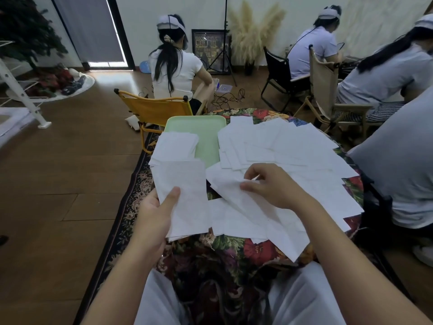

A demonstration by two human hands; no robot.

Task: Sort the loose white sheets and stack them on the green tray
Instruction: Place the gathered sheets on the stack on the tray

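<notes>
Loose white paper sheets [293, 151]: light, floppy (pinch edges); left hand [152, 214] grips gathered stack [185, 198], right hand [269, 184] pinches one at 12 o'clock.

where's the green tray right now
In the head view the green tray sits at the table's far left edge, behind the left hand, with loose white sheets on its right.

At the centre of the frame we see a floral tablecloth [234, 249] and, beyond it, a yellow folding chair [154, 109] with a person in a white top [174, 66] seated past it. In the upper middle stand pampas grass [253, 34], a framed picture [208, 50] and a black tripod stand [226, 43]. Upper right, we find two seated people and a beige folding chair [325, 90]. A patterned rug [131, 202] lies on the wooden floor [58, 184] at left.
</notes>
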